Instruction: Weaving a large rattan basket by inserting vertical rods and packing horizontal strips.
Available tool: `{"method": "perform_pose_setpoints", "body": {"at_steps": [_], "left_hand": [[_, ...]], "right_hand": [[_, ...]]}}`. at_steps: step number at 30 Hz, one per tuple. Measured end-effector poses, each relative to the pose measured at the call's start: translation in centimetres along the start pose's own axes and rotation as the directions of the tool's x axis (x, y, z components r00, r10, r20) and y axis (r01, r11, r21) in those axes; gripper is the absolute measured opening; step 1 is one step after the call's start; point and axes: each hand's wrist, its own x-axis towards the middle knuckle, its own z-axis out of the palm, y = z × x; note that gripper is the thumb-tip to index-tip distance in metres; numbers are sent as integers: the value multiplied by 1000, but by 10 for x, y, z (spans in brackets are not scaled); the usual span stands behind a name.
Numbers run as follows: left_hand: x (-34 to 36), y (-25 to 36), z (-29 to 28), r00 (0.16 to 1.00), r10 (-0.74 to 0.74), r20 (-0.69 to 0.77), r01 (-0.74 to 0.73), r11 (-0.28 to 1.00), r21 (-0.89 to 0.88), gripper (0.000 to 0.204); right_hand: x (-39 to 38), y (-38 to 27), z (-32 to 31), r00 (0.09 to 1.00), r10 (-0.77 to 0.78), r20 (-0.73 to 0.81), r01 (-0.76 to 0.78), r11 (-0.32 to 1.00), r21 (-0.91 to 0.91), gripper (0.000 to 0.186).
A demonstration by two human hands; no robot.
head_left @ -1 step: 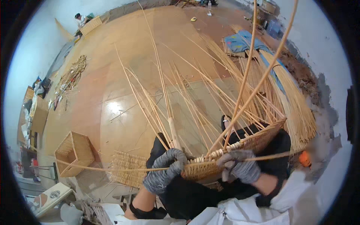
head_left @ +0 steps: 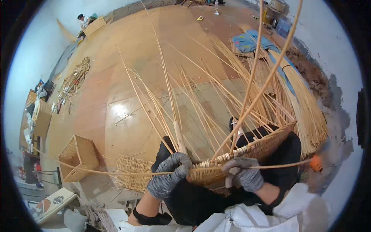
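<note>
1. Your left hand (head_left: 170,176) and right hand (head_left: 245,174) sit apart, both gloved, each closed around the same long cane (head_left: 116,174).
2. The cane runs sideways in front of the woven panel (head_left: 270,145), which lies across your lap, stakes fanning away from you. Step looks like working that cane along the near edge.
3. I'd hold the stretch between your hands taut and snug to the weave; slack there would likely leave a gap.
4. Bend it gradually. A sharp fold could crack it.
5. Mind the tails: the left one crosses the view of a flat woven mat (head_left: 133,164) and an open box (head_left: 83,166); the right one reaches toward an orange object (head_left: 316,163). Can't tell if they touch.
6. Two thick rods (head_left: 277,65) cross above the panel; work around them.
7. Surface: broad tan-brown floor (head_left: 131,73) with loose cane bits.
8. Room: cane bundle (head_left: 307,108) and blue cloth (head_left: 247,40) on your right, scrap heap (head_left: 77,75) on the left, pale walls. Another person (head_left: 82,22) sits at the far left beside a woven piece (head_left: 94,26).
</note>
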Motion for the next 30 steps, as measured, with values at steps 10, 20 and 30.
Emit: {"method": "perform_pose_setpoints", "body": {"at_steps": [10,20,30], "left_hand": [[-6,16,23,984,-73,-163,70,997,-25,22],[-2,17,41,953,-39,-300,13,996,-90,22],[-3,8,45,951,-2,-308,-15,998,-54,21]], "right_hand": [[-6,13,21,983,179,-48,-128,843,523,19],[8,-10,74,752,233,-616,120,871,476,33],[5,-3,75,744,103,-660,196,911,362,31]]}}
